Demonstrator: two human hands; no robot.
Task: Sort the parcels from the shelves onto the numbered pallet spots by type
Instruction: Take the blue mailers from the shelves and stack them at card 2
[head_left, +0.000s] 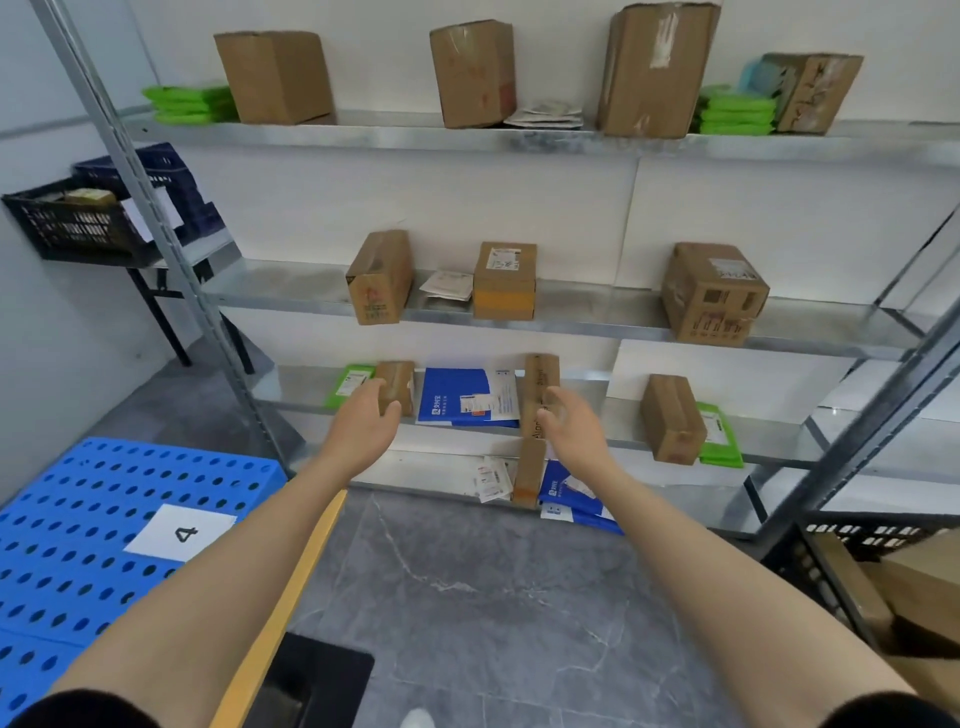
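Note:
Both my arms reach toward the third shelf (587, 439) of a metal rack. My left hand (363, 421) is open, its fingertips at a small brown box (397, 384) beside a green mailer (348, 384). My right hand (571, 423) is open with spread fingers, in front of a tall narrow brown box (540, 384). Between the hands lies a blue envelope (467, 397). Neither hand holds anything. A blue perforated pallet (78, 561) with a paper label "4" (182, 532) lies on the floor at the left.
Brown boxes, green mailers and white pouches stand on the upper shelves. The bottom shelf holds a brown box (530, 470), white pouches and blue envelopes (571, 493). Black crates sit on a side table (72, 223) at the left and at the right edge (857, 545). Grey marbled floor lies below.

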